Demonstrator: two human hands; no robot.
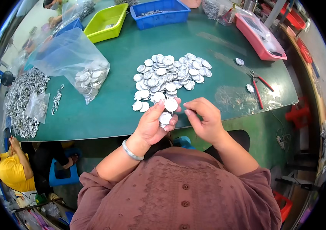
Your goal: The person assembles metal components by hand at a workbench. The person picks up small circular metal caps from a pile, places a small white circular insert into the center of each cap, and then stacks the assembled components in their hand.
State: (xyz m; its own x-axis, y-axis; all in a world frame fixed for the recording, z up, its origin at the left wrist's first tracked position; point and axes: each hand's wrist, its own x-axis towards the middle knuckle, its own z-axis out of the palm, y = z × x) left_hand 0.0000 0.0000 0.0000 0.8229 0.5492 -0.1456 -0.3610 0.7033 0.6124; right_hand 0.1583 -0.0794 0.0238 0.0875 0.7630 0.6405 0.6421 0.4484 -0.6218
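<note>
Spanning most of the view, a dark green table (124, 115) with a smooth matte top. At 12 o'clock sit a blue plastic bin (161, 13) and a lime tray (107, 22); a pink tray (260, 36) at 1. Clear crinkly bag (74, 61) of silver discs at 10. Pile of round shiny metal discs (170, 74) at centre. Red-handled pliers (260, 86) at 3. Left hand (153, 122), metal bangle on its wrist, clenches a small stack of discs (165, 118), one disc (171, 104) raised at the fingertips. Right hand (205, 119), fingers curled, touches that disc's edge; grasp unclear.
</note>
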